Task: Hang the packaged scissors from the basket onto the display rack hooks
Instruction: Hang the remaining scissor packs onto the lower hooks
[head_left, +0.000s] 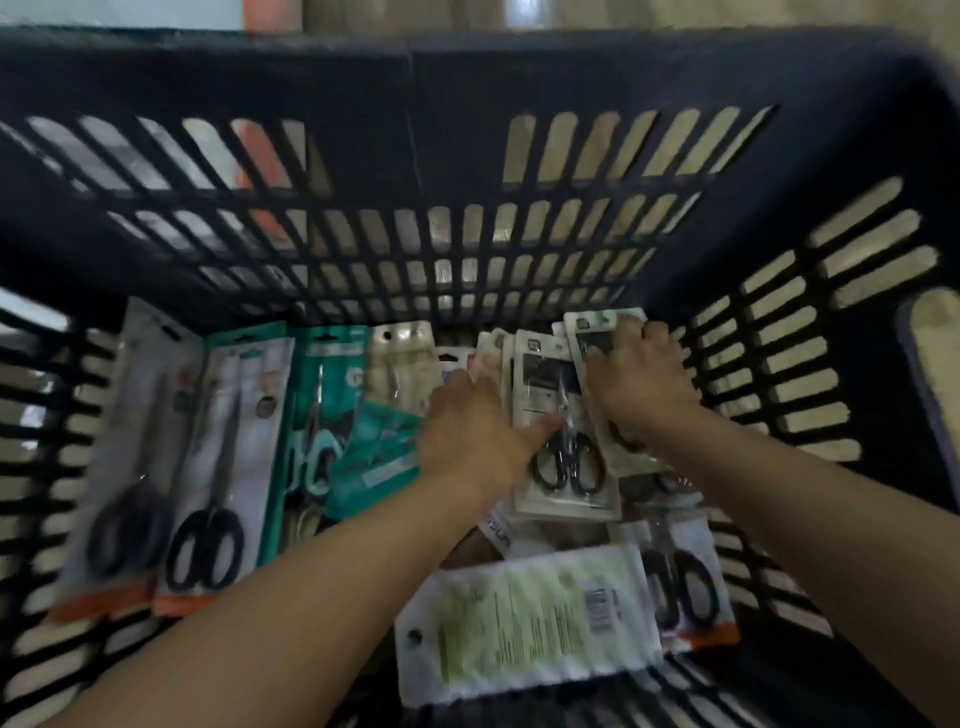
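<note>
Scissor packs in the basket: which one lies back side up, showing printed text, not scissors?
The white pack nearest the camera, lying crosswise at the basket's front; only pale green print and a barcode show.

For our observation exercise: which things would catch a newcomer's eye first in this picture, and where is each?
Two bare hands, left hand and right hand, reach into the middle of a dark slotted basket. The right grips a small scissors pack at the far wall. Large black-handled scissors lie along the left side.

My left hand (470, 426) hid the packets beneath it; motion blurred every label, and the basket (405, 104) ran past the edges.
</note>
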